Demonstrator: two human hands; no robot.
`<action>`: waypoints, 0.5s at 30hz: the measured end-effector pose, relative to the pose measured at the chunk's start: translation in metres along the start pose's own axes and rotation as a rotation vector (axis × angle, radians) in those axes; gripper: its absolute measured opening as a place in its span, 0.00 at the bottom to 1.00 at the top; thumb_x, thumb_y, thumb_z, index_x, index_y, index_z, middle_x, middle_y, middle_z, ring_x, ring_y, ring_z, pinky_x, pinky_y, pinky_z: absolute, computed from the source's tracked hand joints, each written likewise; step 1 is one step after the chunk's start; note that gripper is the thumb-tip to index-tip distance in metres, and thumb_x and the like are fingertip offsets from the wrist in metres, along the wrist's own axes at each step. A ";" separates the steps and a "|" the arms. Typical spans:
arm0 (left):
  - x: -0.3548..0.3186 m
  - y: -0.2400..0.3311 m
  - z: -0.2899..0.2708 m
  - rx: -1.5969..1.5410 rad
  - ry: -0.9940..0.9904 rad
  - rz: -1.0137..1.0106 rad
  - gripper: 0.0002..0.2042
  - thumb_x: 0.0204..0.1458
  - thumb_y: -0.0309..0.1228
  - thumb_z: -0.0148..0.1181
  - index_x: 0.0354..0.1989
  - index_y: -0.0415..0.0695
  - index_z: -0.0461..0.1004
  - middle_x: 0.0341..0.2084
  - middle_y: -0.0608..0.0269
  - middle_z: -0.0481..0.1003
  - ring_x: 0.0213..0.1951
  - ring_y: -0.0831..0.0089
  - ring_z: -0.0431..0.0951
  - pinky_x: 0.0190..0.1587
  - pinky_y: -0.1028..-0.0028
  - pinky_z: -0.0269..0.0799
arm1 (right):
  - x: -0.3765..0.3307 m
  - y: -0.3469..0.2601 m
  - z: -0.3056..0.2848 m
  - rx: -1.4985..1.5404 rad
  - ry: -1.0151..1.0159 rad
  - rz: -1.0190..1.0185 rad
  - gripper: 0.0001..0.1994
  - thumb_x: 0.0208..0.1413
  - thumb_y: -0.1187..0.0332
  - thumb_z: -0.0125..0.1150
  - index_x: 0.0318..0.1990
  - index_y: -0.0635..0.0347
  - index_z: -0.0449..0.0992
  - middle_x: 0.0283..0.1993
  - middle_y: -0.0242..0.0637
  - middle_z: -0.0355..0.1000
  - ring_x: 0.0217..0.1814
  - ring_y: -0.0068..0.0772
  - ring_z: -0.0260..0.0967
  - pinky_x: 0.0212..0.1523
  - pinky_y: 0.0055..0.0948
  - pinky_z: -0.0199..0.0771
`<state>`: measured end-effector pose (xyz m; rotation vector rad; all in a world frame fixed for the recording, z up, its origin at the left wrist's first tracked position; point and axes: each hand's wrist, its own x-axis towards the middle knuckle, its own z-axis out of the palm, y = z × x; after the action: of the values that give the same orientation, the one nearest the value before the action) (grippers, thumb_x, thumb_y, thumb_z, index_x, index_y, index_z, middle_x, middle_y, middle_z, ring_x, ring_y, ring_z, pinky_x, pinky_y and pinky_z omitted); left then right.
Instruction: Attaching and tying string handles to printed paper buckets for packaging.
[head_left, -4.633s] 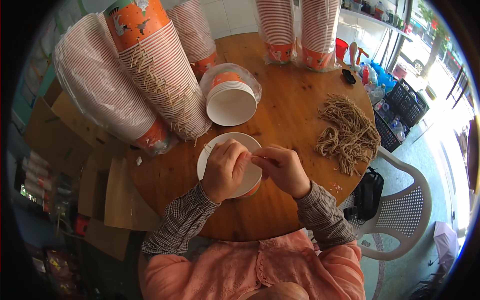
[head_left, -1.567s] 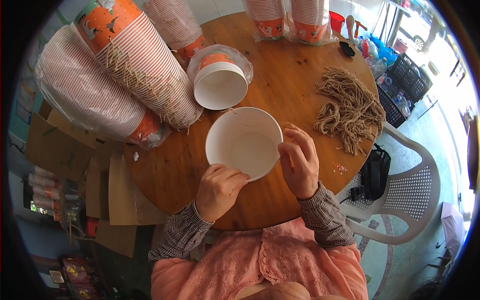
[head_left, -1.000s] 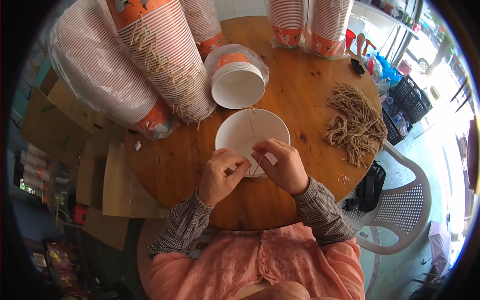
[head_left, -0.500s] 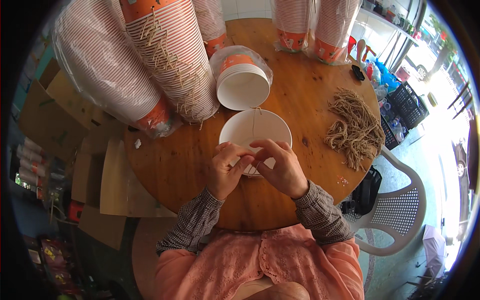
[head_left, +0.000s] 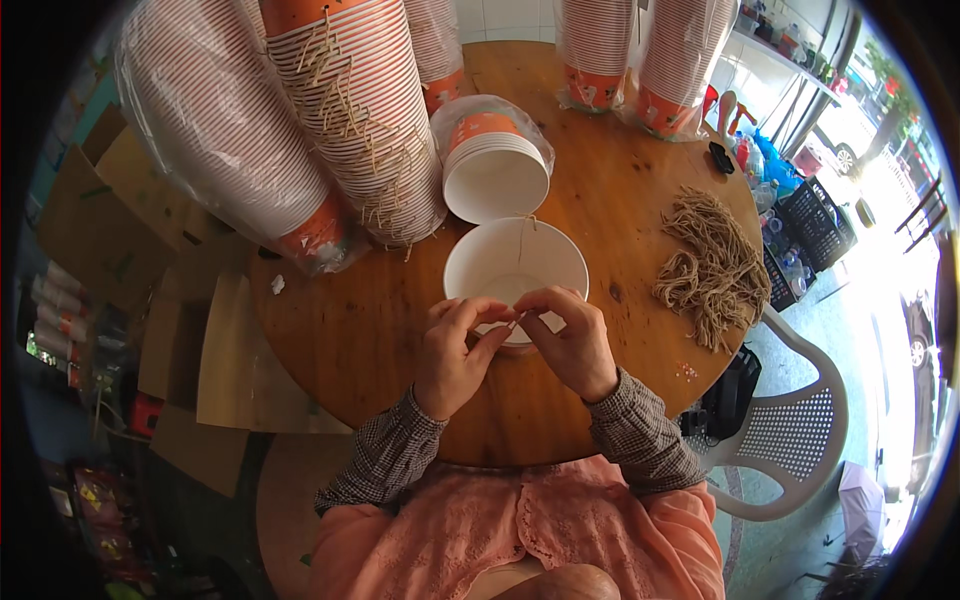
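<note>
String [head_left: 521, 242] pinched over bucket [head_left: 472, 260]

String is hung inside the bucket's far rim and, above the near rim, pinched between the fingers of left hand [head_left: 452, 352] and right hand [head_left: 572, 345]. Right of the bucket, twine [head_left: 712, 275] is heaped on the worktop [head_left: 628, 325].

Likely a workshop open to a glaring street [head_left: 875, 195], with stacked tubs [head_left: 355, 120] on a wooden table [head_left: 610, 210]

Straight-down head view (wide fisheye)
</note>
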<state>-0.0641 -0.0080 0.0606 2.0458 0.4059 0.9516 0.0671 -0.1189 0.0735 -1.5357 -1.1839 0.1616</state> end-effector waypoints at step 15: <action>0.007 -0.006 -0.015 -0.174 -0.187 -0.130 0.07 0.51 0.24 0.65 0.39 0.39 0.78 0.32 0.60 0.78 0.34 0.75 0.79 0.37 0.77 0.75 | 0.006 -0.001 -0.034 -0.002 -0.143 -0.058 0.08 0.52 0.76 0.63 0.40 0.59 0.77 0.36 0.38 0.74 0.38 0.40 0.73 0.35 0.33 0.75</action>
<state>-0.0702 0.0078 0.0651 1.9048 0.3389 0.6864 0.0918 -0.1370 0.0889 -1.5100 -1.3401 0.2348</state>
